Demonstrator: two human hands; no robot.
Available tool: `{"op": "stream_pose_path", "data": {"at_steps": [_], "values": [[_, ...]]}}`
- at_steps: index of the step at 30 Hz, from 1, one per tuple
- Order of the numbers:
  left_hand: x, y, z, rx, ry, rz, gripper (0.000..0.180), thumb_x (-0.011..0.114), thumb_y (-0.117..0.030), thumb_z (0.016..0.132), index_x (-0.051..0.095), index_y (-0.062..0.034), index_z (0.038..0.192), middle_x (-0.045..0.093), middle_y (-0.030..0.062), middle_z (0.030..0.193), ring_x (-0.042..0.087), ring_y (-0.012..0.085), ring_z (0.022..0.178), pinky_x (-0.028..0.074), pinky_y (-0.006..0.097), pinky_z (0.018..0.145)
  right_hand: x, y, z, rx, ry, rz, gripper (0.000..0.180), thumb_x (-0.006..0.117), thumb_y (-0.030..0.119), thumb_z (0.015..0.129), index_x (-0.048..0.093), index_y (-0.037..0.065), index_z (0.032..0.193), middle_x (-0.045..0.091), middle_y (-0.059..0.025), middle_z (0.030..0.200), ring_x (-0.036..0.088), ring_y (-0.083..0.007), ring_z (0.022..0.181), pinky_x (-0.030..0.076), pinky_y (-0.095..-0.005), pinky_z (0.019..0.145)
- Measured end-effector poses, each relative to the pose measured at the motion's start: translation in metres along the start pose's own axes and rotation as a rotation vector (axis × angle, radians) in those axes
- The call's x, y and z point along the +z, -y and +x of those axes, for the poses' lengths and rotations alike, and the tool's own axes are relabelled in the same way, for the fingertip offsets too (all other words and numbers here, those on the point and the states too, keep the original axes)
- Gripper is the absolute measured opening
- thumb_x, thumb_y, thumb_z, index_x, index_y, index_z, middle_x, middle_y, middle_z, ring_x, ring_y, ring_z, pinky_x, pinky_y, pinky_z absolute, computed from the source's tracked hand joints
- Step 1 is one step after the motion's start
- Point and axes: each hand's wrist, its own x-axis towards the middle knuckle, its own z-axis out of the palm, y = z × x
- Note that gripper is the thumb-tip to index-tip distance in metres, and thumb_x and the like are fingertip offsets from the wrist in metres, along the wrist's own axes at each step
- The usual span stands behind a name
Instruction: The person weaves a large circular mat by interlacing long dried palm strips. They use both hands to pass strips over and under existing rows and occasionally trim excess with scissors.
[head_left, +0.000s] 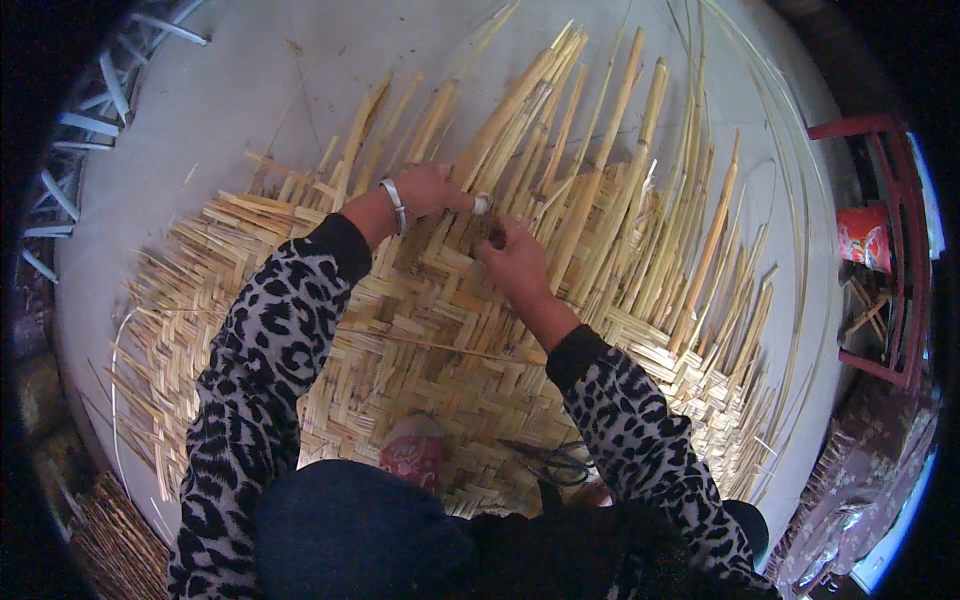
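Note:
A large woven mat of flat yellow reed strips lies on the pale floor under me. Long loose reed strips fan out from its far edge. My left hand, with a silver bangle on the wrist, grips a strip at the weaving edge. Close beside it, my right hand presses down on the woven part and pinches a strip with its fingertips. Both arms wear spotted black and grey sleeves.
Scissors lie on the mat near my knees, beside a reddish shoe. A red wooden frame with a red container stands at the right. Thin long reeds curve along the right side.

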Motion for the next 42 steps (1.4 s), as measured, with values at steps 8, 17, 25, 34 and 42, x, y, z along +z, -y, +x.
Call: {"op": "stream_pose_path", "data": {"at_steps": [8, 17, 25, 34, 42], "values": [[-0.007, 0.006, 0.026, 0.439, -0.204, -0.641, 0.038, 0.063, -0.023, 0.089, 0.058, -0.0085, 0.124, 0.064, 0.0043, 0.101, 0.061, 0.0135, 0.090, 0.049, 0.027, 0.079, -0.005, 0.001, 0.000, -0.002, 0.120, 0.071, 0.038, 0.067, 0.025, 0.081, 0.062, 0.002, 0.111, 0.069, -0.0159, 0.094, 0.067, -0.0239, 0.085, 0.051, -0.0343, 0.078], [-0.038, 0.033, -0.015, 0.344, -0.598, 0.194, 0.035, 0.070, -0.018, 0.084, 0.061, -0.0057, 0.116, 0.062, 0.0021, 0.096, 0.061, 0.0144, 0.095, 0.053, 0.032, 0.079, -0.013, 0.001, 0.008, -0.082, 0.212, -0.015, 0.034, 0.066, 0.023, 0.082, 0.062, 0.005, 0.111, 0.069, -0.0150, 0.092, 0.067, -0.0248, 0.084, 0.052, -0.0358, 0.077], [-0.041, 0.092, -0.047, 0.044, -0.778, -0.352, 0.035, 0.074, -0.021, 0.078, 0.067, 0.0023, 0.103, 0.067, 0.0048, 0.077, 0.067, 0.0157, 0.069, 0.054, 0.028, 0.062, -0.005, 0.011, 0.002, -0.222, 0.143, -0.268, 0.023, 0.061, 0.020, 0.085, 0.063, 0.006, 0.103, 0.066, -0.0162, 0.098, 0.066, -0.0339, 0.083, 0.052, -0.0422, 0.074], [-0.047, 0.141, -0.050, -0.075, -0.637, -0.955, 0.019, 0.067, -0.022, 0.086, 0.065, -0.0058, 0.096, 0.068, 0.0091, 0.095, 0.066, 0.0198, 0.081, 0.058, 0.035, 0.071, 0.002, 0.049, -0.005, -0.241, 0.255, -0.756, 0.015, 0.057, 0.007, 0.081, 0.055, 0.005, 0.096, 0.058, -0.0171, 0.096, 0.065, -0.0360, 0.085, 0.054, -0.0476, 0.066], [-0.067, 0.140, -0.062, 0.029, -0.485, -1.247, 0.022, 0.056, -0.024, 0.095, 0.060, -0.0049, 0.106, 0.067, 0.0106, 0.100, 0.066, 0.0227, 0.090, 0.057, 0.038, 0.079, 0.047, 0.086, 0.032, -0.512, 0.231, -0.406, 0.019, 0.055, 0.012, 0.085, 0.057, 0.005, 0.102, 0.058, -0.0179, 0.100, 0.061, -0.0409, 0.086, 0.051, -0.0503, 0.071]]}}
